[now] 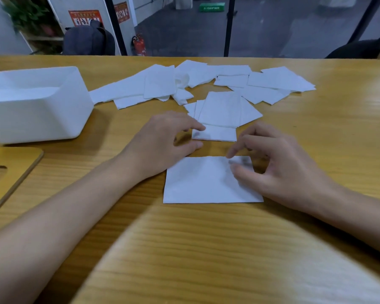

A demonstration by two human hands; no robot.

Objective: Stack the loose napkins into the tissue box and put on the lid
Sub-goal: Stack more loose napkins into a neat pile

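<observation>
A folded white napkin [202,183] lies flat on the wooden table in front of me. My right hand [281,165] hovers over its far right corner, fingers loosely curved, thumb touching the paper. My left hand [169,139] rests just beyond the napkin's far left corner, its fingertips reaching a small stack of napkins [222,119]. Several loose napkins [206,80] are scattered farther back. The white tissue box [35,119] stands open at the left with some napkins inside. The wooden lid [11,172] with its slot lies flat at the left edge.
The table's far edge [206,57] runs across the top. Beyond it are a dark backpack [88,40], a red fire extinguisher [139,46] and black poles. A person's dark sleeve [364,49] shows at the far right.
</observation>
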